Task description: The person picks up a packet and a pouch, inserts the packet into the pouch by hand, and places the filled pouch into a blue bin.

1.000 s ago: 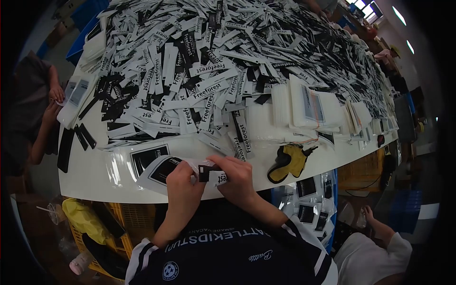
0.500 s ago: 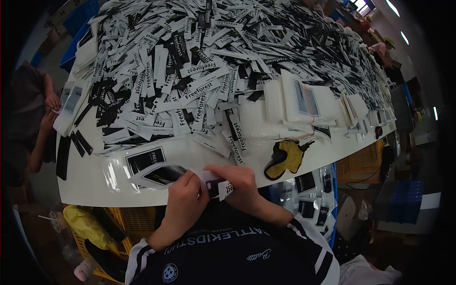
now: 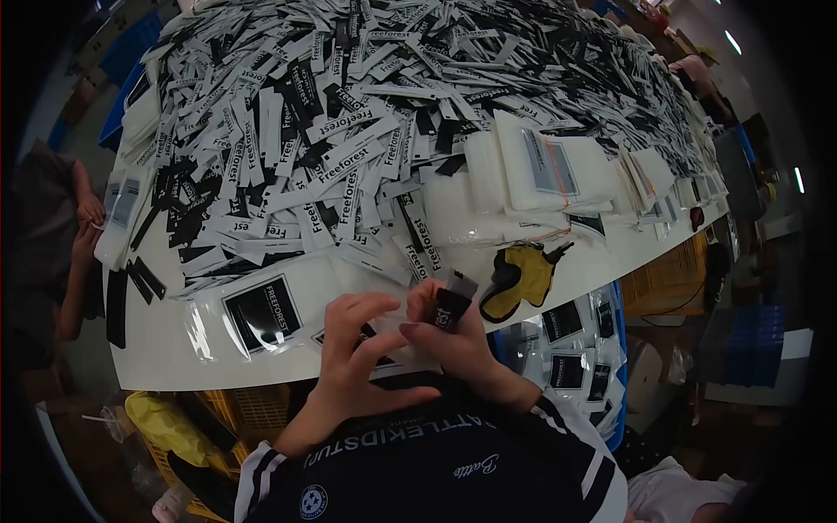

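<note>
My right hand (image 3: 458,340) is closed around a black-and-white packet (image 3: 452,303) near the table's front edge. Beside it, my left hand (image 3: 353,357) has its fingers spread. A clear bag with a dark label lies partly hidden beneath and between the hands. Left of my hands, clear bags (image 3: 261,312) with a black FREEFOREST label lie flat on the white table (image 3: 157,366). Beyond them spreads a large heap of black and white Freeforest packets (image 3: 349,157).
Stacked clear bags (image 3: 549,170) and a yellow-black object (image 3: 523,279) lie at right on the table. A blue bin (image 3: 621,392) of labelled bags stands below the edge, with yellow crates (image 3: 253,414) at left. Another person's hands (image 3: 90,218) are at far left.
My left hand has let go of the bag and opened. The packet in my right hand now points upward. The view has shifted slightly.
</note>
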`<state>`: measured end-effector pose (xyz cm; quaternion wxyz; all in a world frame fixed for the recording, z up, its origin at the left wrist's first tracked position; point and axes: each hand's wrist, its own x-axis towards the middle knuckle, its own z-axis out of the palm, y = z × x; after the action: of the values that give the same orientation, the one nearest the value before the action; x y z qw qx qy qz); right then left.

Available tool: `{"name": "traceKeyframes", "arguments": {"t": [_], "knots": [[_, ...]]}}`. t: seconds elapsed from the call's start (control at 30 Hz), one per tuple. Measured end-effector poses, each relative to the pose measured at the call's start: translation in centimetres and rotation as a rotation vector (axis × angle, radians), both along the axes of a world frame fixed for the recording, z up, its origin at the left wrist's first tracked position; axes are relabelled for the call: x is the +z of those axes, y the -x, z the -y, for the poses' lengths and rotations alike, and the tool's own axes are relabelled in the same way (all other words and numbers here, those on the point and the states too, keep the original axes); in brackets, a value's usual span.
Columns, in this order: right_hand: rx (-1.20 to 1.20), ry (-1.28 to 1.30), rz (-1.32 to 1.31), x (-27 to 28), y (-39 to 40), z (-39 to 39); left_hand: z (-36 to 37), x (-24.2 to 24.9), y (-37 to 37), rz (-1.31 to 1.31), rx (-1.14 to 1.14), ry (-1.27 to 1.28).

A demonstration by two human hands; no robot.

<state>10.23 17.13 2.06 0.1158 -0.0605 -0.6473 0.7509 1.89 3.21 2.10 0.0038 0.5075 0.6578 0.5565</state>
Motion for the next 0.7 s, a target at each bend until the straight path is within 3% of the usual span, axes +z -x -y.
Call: {"name": "traceKeyframes", "arguments": {"t": [0.1,0.17,0.3,0.4,0.47,0.53,0.6,0.63,0.67,0.7], "knots": [[-0.109,0.222,0.207,0.4,-0.3,-0.2,-1.1,-2.0,-0.9,0.015,0.114,0.048],[-0.307,0.212,-0.09,0.5,-0.5,-1.1,-0.9,-1.7,-0.5,0.018,0.089,0.124],[-0.21,0.333,-0.344,2.4,0.6,-1.1,-1.2,-1.5,-0.7,0.047,0.014,0.208],[0.086,-0.098,-0.148,0.8,0.9,-0.5,-1.4,-1.6,-0.6,0.014,-0.002,-0.001],[0.179,-0.024,-0.105,0.6,0.9,-0.3,-1.2,-2.1,-0.6,0.028,0.033,-0.034],[0.1,0.355,-0.036,1.0,0.7,0.2,-0.7,-1.4,-0.2,0.041,0.072,-0.064],[0.094,0.45,-0.011,0.5,0.3,-0.4,0.4,1.0,0.9,0.203,0.192,0.135],[0.152,0.25,-0.067,-0.2,0.2,-0.9,1.1,0.7,1.6,0.348,0.112,0.296],[0.208,0.049,-0.121,-0.5,0.1,-1.1,1.6,0.6,1.8,0.352,0.108,0.298],[0.05,-0.051,-0.106,0.5,0.1,-0.9,2.1,0.5,2.0,0.343,0.052,0.407]]}}
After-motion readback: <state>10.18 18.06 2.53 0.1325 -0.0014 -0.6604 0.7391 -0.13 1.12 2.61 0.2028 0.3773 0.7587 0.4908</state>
